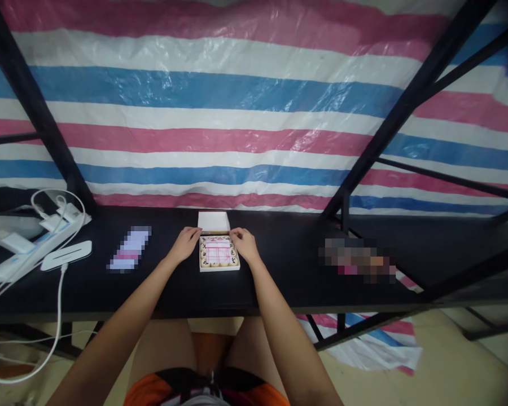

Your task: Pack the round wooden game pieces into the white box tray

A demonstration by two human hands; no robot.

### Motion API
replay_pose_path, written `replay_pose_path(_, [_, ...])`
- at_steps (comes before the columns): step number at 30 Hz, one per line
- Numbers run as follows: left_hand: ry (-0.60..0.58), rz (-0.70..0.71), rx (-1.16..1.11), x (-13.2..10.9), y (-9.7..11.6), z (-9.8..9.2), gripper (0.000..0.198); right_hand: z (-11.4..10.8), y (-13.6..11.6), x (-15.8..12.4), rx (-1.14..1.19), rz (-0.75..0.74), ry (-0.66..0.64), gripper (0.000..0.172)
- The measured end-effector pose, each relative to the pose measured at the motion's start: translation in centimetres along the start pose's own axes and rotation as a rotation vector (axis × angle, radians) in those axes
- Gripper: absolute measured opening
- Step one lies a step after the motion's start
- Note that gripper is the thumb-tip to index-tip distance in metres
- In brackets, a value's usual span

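Observation:
A white box (219,269) of round Chinese chess pieces (204,254) lies on the black table in front of me. A folded paper with pink grid lines, the chessboard sheet (219,251), rests on top of the pieces. Just behind the box is its white lid (213,222), inner side facing up. My left hand (185,243) has its fingertips closed on the lid's near left corner. At the lid's near right corner, my right hand (244,245) pinches the edge, close beside the box. The exact finger contact is small and partly hidden.
On the left lie a blurred-out phone-like object (130,249), a white charging pad (66,255) and a power strip (38,242) with cables. A pixelated item (358,259) sits on the right. Black metal posts (376,152) frame the table, before a striped tarp (211,90).

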State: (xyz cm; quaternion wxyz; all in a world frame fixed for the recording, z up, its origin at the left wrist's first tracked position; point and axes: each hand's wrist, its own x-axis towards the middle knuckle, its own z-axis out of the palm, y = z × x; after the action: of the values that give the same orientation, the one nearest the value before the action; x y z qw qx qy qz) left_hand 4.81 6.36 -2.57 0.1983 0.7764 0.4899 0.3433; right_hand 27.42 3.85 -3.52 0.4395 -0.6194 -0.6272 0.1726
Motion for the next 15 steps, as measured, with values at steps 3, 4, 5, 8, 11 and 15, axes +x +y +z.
replay_pose_path(3, [-0.059,0.024,0.049,-0.18,-0.39,0.12,0.045,-0.15,-0.28,-0.28,0.009,0.0,-0.082,0.021])
replay_pose_path(4, [-0.07,0.028,0.063,-0.21,-0.45,0.12,0.045,-0.17,-0.38,-0.36,0.009,0.006,-0.106,0.024])
replay_pose_path(5, [-0.078,0.033,0.075,-0.24,-0.49,0.11,0.045,-0.19,-0.46,-0.42,0.008,0.012,-0.128,0.028])
replay_pose_path(8, [-0.094,0.055,0.094,-0.31,-0.49,0.02,0.043,-0.27,-0.45,-0.47,0.01,0.016,-0.175,0.039])
replay_pose_path(11, [-0.1,0.07,0.106,-0.38,-0.49,-0.04,0.042,-0.41,-0.15,-0.32,0.025,0.034,-0.166,0.039])
replay_pose_path(15, [-0.094,0.061,0.111,-0.41,-0.52,-0.01,0.041,-0.6,0.27,-0.01,0.073,0.097,-0.129,0.033])
